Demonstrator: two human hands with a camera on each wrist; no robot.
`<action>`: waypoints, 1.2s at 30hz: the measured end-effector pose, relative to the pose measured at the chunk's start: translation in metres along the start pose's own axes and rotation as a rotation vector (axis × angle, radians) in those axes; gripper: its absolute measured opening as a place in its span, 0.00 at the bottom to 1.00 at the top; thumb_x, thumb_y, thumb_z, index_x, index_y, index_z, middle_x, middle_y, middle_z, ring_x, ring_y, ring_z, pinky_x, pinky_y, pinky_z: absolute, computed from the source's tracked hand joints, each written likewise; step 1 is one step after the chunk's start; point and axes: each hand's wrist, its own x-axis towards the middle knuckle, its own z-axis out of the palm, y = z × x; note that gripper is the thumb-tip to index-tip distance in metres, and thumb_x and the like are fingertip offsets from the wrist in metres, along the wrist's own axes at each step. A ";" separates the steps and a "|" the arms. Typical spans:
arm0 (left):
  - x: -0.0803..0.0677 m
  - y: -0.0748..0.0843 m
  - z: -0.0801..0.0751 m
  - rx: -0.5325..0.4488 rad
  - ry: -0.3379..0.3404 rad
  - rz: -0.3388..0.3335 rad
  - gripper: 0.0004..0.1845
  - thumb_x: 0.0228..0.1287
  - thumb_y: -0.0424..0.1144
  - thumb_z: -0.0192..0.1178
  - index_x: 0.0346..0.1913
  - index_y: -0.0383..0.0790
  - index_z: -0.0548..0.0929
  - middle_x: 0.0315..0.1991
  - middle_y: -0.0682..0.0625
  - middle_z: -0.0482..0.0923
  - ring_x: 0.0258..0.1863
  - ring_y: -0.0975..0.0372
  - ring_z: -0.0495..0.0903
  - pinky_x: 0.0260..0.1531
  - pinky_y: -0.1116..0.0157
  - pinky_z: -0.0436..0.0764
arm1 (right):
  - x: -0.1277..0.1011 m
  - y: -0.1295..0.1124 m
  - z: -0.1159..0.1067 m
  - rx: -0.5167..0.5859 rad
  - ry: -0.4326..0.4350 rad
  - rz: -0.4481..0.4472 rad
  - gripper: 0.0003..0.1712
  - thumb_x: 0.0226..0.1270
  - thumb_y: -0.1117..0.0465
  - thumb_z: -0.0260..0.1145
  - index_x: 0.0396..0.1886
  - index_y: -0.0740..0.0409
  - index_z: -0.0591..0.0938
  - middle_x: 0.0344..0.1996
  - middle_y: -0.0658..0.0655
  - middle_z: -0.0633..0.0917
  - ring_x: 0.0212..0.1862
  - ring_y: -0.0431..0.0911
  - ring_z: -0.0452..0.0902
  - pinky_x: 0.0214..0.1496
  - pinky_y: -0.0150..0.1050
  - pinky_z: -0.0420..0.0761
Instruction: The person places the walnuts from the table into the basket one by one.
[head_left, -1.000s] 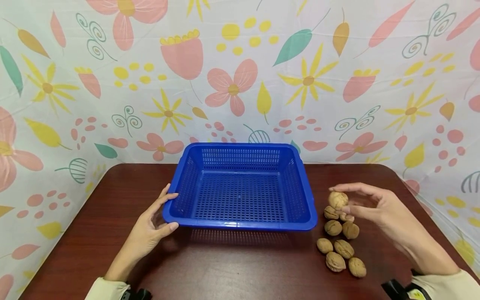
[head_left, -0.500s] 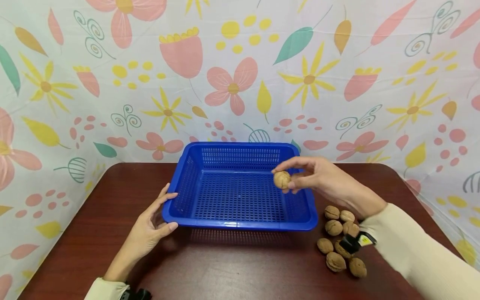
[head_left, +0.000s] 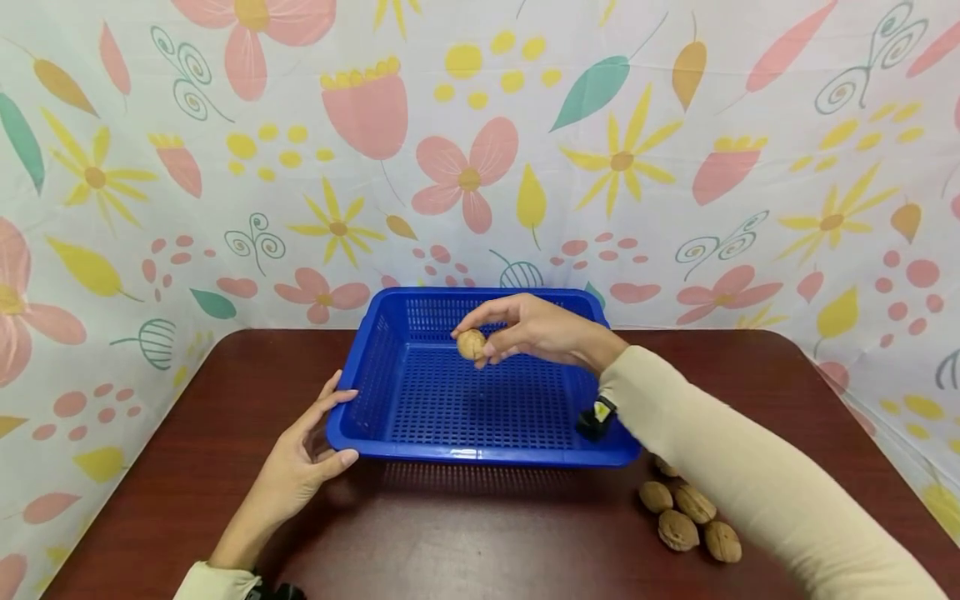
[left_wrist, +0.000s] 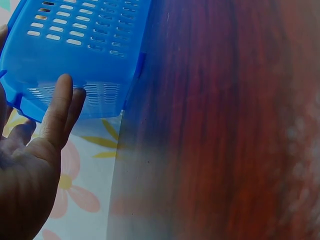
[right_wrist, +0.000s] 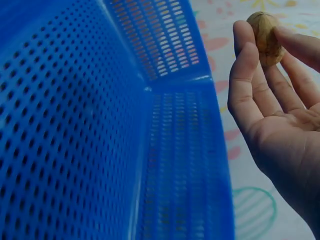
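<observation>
Bright even head view, soft shadows, wrist views dim, bluish, blurred at edges

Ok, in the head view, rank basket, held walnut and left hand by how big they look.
1. basket, largest by far.
2. left hand, though nearer the camera, which enlarges it.
3. walnut, smallest, pinched in the right hand over the basket.
</observation>
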 end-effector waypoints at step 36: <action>0.001 0.000 0.002 -0.048 0.022 0.032 0.34 0.66 0.21 0.66 0.74 0.32 0.69 0.85 0.37 0.43 0.64 0.71 0.78 0.53 0.72 0.83 | 0.098 0.073 0.068 -0.109 -0.260 0.277 0.24 0.66 0.78 0.64 0.61 0.64 0.85 0.64 0.58 0.85 0.42 0.48 0.89 0.52 0.46 0.88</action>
